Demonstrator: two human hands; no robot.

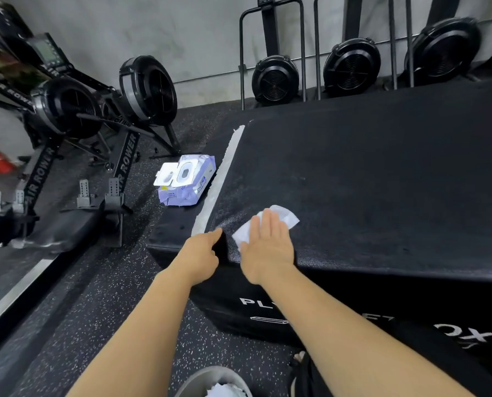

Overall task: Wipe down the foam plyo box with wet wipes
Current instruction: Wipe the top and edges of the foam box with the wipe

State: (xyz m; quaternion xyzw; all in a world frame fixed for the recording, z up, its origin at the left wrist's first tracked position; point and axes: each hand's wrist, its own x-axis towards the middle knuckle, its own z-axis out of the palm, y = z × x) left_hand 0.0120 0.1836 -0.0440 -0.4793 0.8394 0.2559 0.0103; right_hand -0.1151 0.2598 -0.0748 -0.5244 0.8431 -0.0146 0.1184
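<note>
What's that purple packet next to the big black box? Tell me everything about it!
The packet of wipes is soft, crinkly-looking purple plastic with a white flip lid, which stands open and shows an oval hole. It lies flat on a lower black block, left of the white strip. Nothing else touches it.

Views: one, the camera worn on your head.
Position: above the near corner of the foam plyo box [382, 181].
Direction: forward and steeply down, with the grey wall [199, 32] along the top of the frame.
Closeness: within your reach; your left hand [202, 253] and right hand [267, 242] sit at centre frame, and your forearms enter from the bottom edge.
Lens: wide-angle; the air rowers [64, 110] at upper left lean toward the edge.
</note>
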